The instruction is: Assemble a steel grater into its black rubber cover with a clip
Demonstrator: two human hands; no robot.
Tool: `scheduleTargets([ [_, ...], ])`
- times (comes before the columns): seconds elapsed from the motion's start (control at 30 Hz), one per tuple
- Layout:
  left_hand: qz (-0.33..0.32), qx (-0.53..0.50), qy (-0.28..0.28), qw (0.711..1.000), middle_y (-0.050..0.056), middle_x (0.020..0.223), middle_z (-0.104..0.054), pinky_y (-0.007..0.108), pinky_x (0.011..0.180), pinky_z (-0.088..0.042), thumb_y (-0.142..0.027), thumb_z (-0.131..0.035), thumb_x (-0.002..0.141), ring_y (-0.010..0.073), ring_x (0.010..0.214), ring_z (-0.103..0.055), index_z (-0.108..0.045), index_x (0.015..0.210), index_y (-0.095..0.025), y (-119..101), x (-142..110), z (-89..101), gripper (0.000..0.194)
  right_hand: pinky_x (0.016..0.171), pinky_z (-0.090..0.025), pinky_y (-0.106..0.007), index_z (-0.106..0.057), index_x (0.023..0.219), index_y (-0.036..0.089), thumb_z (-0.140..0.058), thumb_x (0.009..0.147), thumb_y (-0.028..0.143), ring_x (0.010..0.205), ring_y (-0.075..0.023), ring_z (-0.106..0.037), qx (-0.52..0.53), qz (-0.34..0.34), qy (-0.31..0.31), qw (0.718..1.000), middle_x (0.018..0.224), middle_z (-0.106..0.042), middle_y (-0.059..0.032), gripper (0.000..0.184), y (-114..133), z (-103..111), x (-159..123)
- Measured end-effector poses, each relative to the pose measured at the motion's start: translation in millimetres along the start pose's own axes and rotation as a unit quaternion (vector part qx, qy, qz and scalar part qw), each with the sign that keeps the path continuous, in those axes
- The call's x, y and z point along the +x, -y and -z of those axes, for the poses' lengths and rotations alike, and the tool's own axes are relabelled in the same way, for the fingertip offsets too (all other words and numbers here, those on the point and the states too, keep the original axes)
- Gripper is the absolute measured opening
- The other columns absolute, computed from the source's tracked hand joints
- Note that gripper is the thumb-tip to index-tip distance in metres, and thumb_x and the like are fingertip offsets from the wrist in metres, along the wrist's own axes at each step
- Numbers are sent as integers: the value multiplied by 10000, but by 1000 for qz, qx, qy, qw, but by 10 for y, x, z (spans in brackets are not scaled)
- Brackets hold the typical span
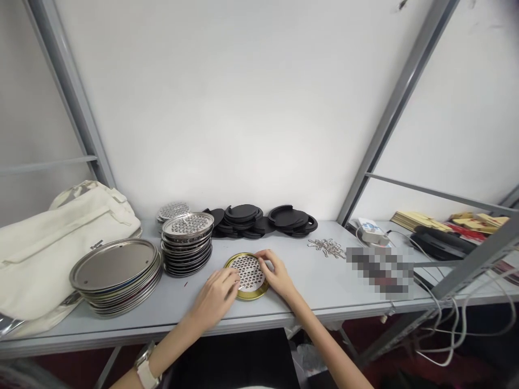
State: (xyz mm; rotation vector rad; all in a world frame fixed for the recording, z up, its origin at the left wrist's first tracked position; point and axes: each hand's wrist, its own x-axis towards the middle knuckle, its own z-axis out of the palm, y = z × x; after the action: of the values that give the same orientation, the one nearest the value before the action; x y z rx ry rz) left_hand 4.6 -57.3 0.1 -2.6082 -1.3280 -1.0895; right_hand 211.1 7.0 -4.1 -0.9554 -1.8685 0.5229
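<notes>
White bag (pixel 68 237) lies at the far left of the grey tabletop (pixel 316 294). Near it: a wide stack of round metal plates (pixel 117 263), top one plain with small holes at its edge. Just right of that, a taller stack of perforated discs (pixel 187 225), with a smaller pile of perforated discs (pixel 173 209) behind.

Black round holders (pixel 244 213) lie in overlapping heaps along the wall, far side. Loose metal hooks (pixel 327 248) lie scattered to the right; beyond them, a white box (pixel 371 232) with cables. One patch right of the hooks is pixelated, contents unreadable. Space between the hands and the hooks is clear of objects.

Gold-rimmed dish (pixel 252 295) sits near the front edge, mid-tabletop, a perforated metal disc (pixel 248 273) inside it.

Left hand (pixel 215 297) comes in from near left, back up, watch (pixel 146 367) on the wrist. Right hand (pixel 279 274) reaches in from near right, angled leftward.

Left fingers: loosely bent, tips at the dish's left side; grip on the rim cannot be told. Right fingers: thumb and index parted, touching the far-right rim, not clenched.
</notes>
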Motion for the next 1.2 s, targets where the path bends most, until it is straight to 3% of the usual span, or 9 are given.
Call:
scheduleTargets([
  [0.17, 162, -16, -6, 987, 72, 930, -566, 340, 717, -469, -250, -388, 905, 199, 808, -593, -511, 946, -191, 282, 88, -24, 142, 1001, -354, -447, -582, 1170, 264, -517, 891, 284, 1162, -253, -466, -93, 86, 116, 985, 1248, -550, -86, 288, 113, -69, -64],
  [0.37, 238, -39, 53, 969, -10, 591, -512, 288, 591, -384, -181, -450, 841, 174, 579, -530, -539, 941, -169, 428, 167, -202, 134, 960, -370, -435, -610, 1099, 254, -491, 905, 250, 1089, -246, -493, -110, 94, 130, 981, 1158, -571, -83, 228, 65, -91, -85],
  [0.67, 233, -77, 2, 969, 24, 699, -543, 283, 607, -399, -230, -418, 859, 165, 612, -514, -606, 938, -177, 308, 111, -159, 211, 876, -405, -406, -608, 974, 224, -449, 914, 213, 928, -220, -521, -114, 86, 109, 984, 956, -562, -68, 170, 94, -79, -90],
  [0.93, 222, -96, -35, 970, 22, 757, -538, 262, 606, -413, -241, -404, 865, 142, 611, -508, -600, 1037, -166, 279, 88, -152, 271, 863, -440, -409, -555, 1136, 232, -443, 916, 199, 937, -227, -513, -108, 104, 96, 984, 990, -560, -80, 249, 173, -28, -148],
  [1.2, 202, -100, -51, 973, 24, 817, -559, 244, 620, -421, -222, -389, 875, 120, 621, -509, -596, 1050, -162, 273, 93, -150, 278, 853, -456, -409, -567, 1123, 236, -456, 910, 181, 964, -238, -521, -137, 102, 80, 982, 1034, -563, -88, 247, 153, -58, -138],
])
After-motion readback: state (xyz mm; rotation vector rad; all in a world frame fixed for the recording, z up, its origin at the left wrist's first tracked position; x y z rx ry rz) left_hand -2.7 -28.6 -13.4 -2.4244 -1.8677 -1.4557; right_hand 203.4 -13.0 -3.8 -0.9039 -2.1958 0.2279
